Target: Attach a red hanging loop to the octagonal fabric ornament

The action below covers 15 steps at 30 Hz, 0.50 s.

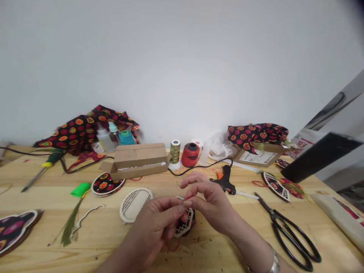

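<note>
My left hand point(155, 223) and my right hand point(209, 201) meet over the middle of the wooden table point(113, 242). Both pinch a thin red thread point(187, 198) between thumb and forefinger. Under the fingers lies a small hexagonal wooden lattice piece point(184, 226) backed with dark patterned fabric, partly hidden by the left hand. A loop of the red thread point(173, 248) trails on the table below it. My right wrist wears a silver bracelet point(275, 263).
Black scissors point(290, 235) lie at the right, a glue gun point(226, 181) behind my hands. A cardboard box point(136, 161), green and red thread spools point(190, 154), glue bottles point(109, 136), patterned fabric point(76, 131), a screwdriver point(42, 168), wooden cut-outs point(133, 203) and a green tassel point(71, 222) surround them.
</note>
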{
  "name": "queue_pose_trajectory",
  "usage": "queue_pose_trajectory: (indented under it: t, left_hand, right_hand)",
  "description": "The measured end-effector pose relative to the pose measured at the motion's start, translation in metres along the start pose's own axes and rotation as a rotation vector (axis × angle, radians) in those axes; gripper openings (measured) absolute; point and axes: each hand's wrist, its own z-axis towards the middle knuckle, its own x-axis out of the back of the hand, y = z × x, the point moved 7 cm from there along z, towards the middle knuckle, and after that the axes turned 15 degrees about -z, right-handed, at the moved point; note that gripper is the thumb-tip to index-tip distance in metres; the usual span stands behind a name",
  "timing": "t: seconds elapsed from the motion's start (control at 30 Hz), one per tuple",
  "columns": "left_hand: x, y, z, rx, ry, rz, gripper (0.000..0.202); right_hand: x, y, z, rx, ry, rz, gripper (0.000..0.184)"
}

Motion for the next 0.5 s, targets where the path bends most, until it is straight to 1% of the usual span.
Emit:
queue_pose_trajectory:
  t: [0.13, 0.23, 0.3, 0.37, 0.43, 0.5]
  left_hand:
    - [-0.001, 0.01, -0.003, -0.099, 0.049, 0.174, 0.025]
    - [-0.002, 0.017, -0.01, -0.205, 0.107, 0.337, 0.022]
    - [-0.003, 0.024, -0.016, -0.35, 0.113, 0.444, 0.016]
    - [-0.01, 0.03, -0.023, -0.536, 0.045, 0.588, 0.013]
    - [-0.017, 0.033, -0.032, -0.72, -0.041, 0.754, 0.013]
    - [-0.021, 0.035, -0.039, -0.848, -0.08, 0.881, 0.014]
  right_hand:
    - [0.004, -0.018, -0.006, 0.243, 0.15, -0.327, 0.017]
    - [0.0, -0.031, -0.017, 0.426, 0.252, -0.619, 0.017]
    - [-0.002, -0.037, -0.024, 0.519, 0.323, -0.782, 0.015]
    - [-0.003, -0.04, -0.03, 0.582, 0.39, -0.881, 0.014]
    - [-0.002, -0.042, -0.035, 0.618, 0.444, -0.925, 0.014]
    - [-0.003, -0.044, -0.038, 0.643, 0.478, -0.941, 0.012]
